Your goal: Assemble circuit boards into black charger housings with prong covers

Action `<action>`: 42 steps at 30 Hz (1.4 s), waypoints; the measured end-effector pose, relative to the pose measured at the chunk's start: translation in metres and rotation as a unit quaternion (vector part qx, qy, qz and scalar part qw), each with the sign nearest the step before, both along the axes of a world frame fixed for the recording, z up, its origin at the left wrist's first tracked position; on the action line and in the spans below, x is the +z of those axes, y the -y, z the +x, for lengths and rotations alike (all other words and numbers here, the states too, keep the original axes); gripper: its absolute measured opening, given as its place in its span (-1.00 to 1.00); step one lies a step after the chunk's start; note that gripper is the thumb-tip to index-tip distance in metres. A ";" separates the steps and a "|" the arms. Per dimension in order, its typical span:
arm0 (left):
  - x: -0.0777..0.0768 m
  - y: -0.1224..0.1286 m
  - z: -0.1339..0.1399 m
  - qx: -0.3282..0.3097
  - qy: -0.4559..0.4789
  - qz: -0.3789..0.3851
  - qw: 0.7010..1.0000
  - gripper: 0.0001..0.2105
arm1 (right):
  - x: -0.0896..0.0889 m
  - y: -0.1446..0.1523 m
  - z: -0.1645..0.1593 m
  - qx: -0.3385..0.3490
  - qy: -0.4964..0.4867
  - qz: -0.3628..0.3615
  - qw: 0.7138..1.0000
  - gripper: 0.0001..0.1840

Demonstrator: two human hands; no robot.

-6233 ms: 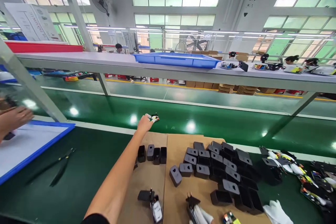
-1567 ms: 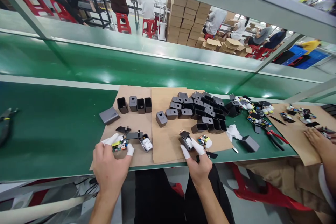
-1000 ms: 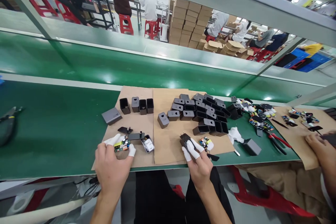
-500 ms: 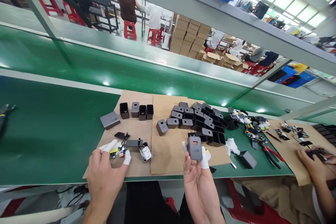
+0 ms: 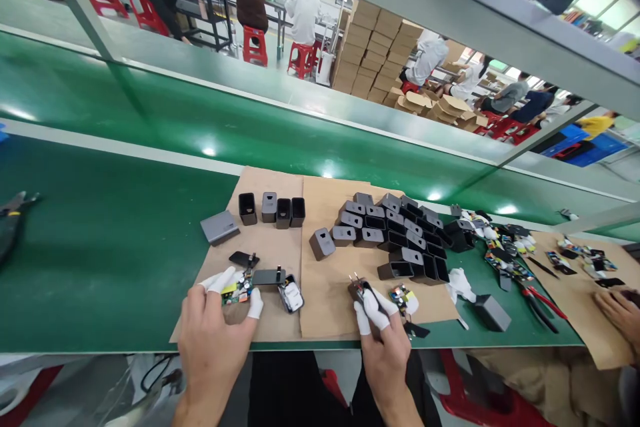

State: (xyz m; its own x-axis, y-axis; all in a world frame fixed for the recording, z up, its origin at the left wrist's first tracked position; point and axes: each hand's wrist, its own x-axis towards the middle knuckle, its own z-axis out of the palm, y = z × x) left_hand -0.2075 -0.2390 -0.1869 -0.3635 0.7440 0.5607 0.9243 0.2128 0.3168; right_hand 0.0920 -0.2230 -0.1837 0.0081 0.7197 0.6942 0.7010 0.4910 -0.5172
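My left hand [image 5: 220, 330], with white finger cots on its fingertips, grips a small circuit board [image 5: 243, 291] between thumb and fingers at the left side of the brown paper. A dark flat cover piece [image 5: 269, 277] and an open casing part with a white block inside [image 5: 292, 295] lie just right of that board. In my right hand [image 5: 386, 343], also wearing finger cots, is a dark charger casing [image 5: 357, 289] with metal prongs pointing up. The fingers cover much of it. Beside this hand lies another circuit board [image 5: 404, 299] with a yellow and white part.
Many dark charger shells [image 5: 370, 237] stand clustered on the brown paper [image 5: 320, 313]. Several more shells [image 5: 283, 213] stand left. Loose boards [image 5: 505, 247], red-handled pliers [image 5: 543, 307] and a grey box [image 5: 493, 313] lie right. A co-worker's hand [image 5: 620, 313] is at the right edge.
My right hand has turned over from palm up, so the charger casing shows its prongs instead of its port face. The left hand keeps its grip; the camera view has shifted slightly.
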 end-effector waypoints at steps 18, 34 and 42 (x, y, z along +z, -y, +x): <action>0.009 0.003 0.004 -0.008 0.059 -0.016 0.998 -0.68 | -0.004 0.008 -0.006 -0.003 -0.132 -0.121 0.984 -0.76; -0.002 0.001 0.000 0.013 0.027 -0.033 0.999 -0.71 | 0.069 0.022 -0.034 0.040 -0.683 -0.369 0.629 -0.65; -0.002 0.002 -0.001 0.002 0.037 -0.032 0.999 -0.65 | 0.079 0.000 -0.047 -0.003 -0.681 -0.343 0.648 -0.58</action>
